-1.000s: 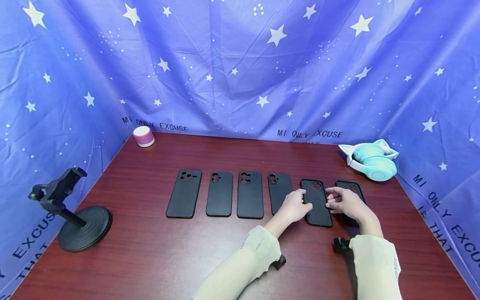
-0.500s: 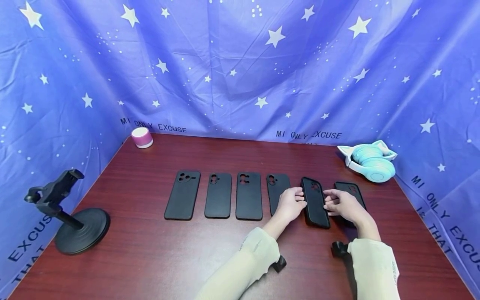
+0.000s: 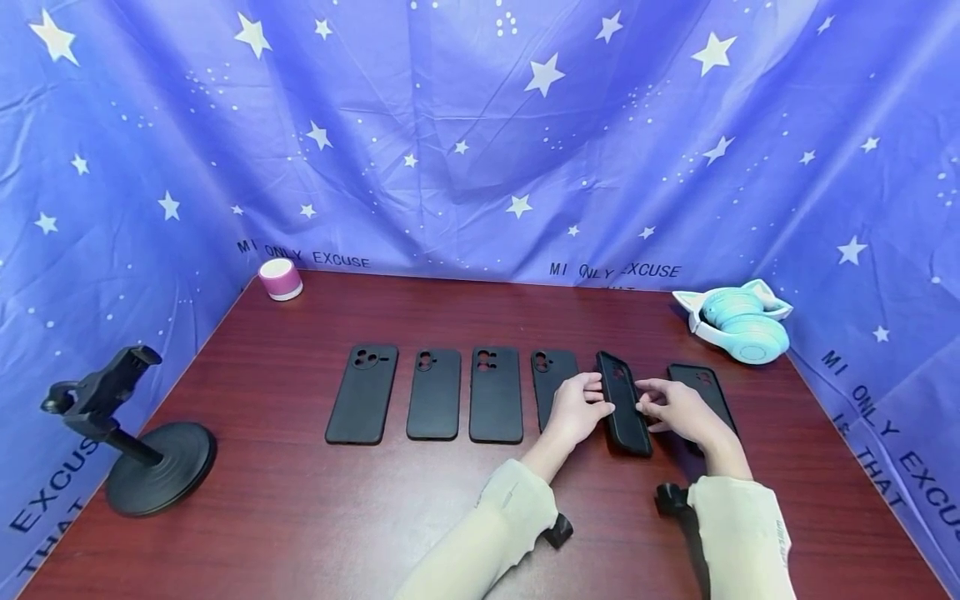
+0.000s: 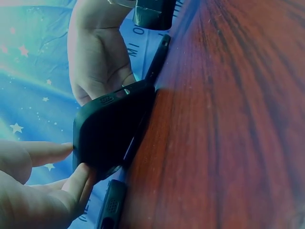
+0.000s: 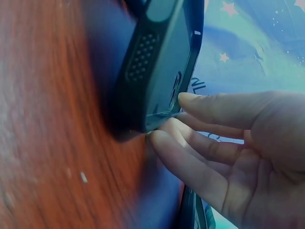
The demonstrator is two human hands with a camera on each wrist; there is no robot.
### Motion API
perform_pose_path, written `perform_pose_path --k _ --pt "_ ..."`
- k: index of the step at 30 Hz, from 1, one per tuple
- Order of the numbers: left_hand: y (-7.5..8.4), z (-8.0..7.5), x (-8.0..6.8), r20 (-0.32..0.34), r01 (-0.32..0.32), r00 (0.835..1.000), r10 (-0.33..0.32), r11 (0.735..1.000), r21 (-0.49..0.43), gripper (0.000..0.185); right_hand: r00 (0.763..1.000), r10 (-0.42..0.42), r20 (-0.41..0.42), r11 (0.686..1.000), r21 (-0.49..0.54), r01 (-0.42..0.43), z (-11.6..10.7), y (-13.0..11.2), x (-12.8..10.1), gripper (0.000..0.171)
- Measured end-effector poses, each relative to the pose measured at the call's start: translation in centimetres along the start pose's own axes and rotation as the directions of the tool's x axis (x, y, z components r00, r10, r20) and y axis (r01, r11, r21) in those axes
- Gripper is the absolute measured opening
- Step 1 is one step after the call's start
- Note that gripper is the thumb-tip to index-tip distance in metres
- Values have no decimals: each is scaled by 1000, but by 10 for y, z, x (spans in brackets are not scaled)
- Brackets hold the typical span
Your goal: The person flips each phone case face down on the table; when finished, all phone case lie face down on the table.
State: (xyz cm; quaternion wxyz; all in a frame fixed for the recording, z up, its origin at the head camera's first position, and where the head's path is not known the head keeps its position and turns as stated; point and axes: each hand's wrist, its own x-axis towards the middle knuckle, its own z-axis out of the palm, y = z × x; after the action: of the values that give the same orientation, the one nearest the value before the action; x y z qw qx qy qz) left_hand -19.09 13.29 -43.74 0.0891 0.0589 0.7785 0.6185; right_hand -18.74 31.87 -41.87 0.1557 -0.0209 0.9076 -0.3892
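A black phone case (image 3: 626, 404) stands tilted on the table between the hands, hollow side up, its left long edge raised. My left hand (image 3: 575, 410) pinches that raised edge; in the left wrist view the thumb and a finger meet the case wall (image 4: 109, 129). My right hand (image 3: 684, 414) pinches the low right side, seen in the right wrist view with fingertips on the case's rim (image 5: 162, 114). Another case (image 3: 705, 379) lies partly hidden under the right hand. Left of the left hand, a further case (image 3: 551, 375) is partly covered.
Several more black cases lie in a row: a left one (image 3: 363, 396), a middle one (image 3: 434, 396) and one (image 3: 496, 396) beside it. A black phone stand (image 3: 161, 467) is at left. A pink-white cylinder (image 3: 281, 279) and light-blue headphones (image 3: 738, 321) sit at the back.
The case between the hands has gone from nearly flat to tilted, its left edge rising. Both hands have shifted slightly left with it. The other cases keep their places.
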Motion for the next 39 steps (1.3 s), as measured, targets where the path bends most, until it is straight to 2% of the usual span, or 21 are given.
perform_pose_path --k 4,8,11,17,23,32,39 --pt "2 -2 -1 -9 -22 1000 22 1000 19 46 1000 -22 7 1000 -14 22 2 -4 0 47" --pt "4 -2 -1 -14 -28 999 28 999 22 46 998 -62 -30 992 -108 58 2 -6 1 45" --pt "5 -2 -1 -8 -26 1000 27 999 24 46 996 -71 -50 989 -133 64 3 -7 1 44" --pt "4 -2 -1 10 -35 999 35 999 8 46 999 -47 -24 999 -5 47 4 -9 1 46" --pt "4 -2 0 9 -60 998 60 998 -7 44 1000 -21 8 993 116 20 4 -13 2 55" --pt "4 -1 0 8 -88 996 89 993 -77 38 1000 15 27 988 154 -19 4 -18 3 70" --pt "1 1 0 33 -103 994 108 985 -139 36 999 22 41 989 143 -28 5 -21 3 72"
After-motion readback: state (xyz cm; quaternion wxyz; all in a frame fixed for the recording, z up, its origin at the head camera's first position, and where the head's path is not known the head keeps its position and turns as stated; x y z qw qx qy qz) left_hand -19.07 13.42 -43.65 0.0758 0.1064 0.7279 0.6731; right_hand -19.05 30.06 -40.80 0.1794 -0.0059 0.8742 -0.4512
